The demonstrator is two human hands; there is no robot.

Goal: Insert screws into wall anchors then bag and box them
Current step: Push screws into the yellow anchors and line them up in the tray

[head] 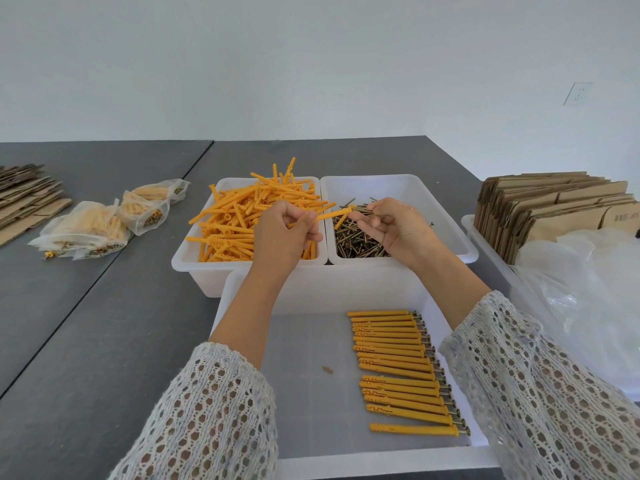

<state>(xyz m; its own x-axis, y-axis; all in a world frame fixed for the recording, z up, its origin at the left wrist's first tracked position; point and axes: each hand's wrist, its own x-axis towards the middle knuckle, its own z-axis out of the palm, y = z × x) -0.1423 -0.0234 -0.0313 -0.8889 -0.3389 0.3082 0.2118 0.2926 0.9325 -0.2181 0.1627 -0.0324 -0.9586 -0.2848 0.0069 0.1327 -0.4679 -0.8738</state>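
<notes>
My left hand (289, 230) pinches an orange wall anchor (334, 215), its open end pointing right. My right hand (391, 223) holds a screw (360, 211) at that end, above the two far bins. The left white bin (194, 261) is heaped with loose orange anchors (242, 220). The right white bin (460, 251) holds a pile of brass screws (356, 242). In the near white tray (242, 306) lies a neat row of several anchors with screws inserted (401, 372).
Filled clear bags of anchors (104, 223) lie on the grey table (86, 341) at left, beside flat cardboard (27, 199). At right, a bin holds folded cardboard boxes (554, 209) and loose clear plastic bags (588, 292).
</notes>
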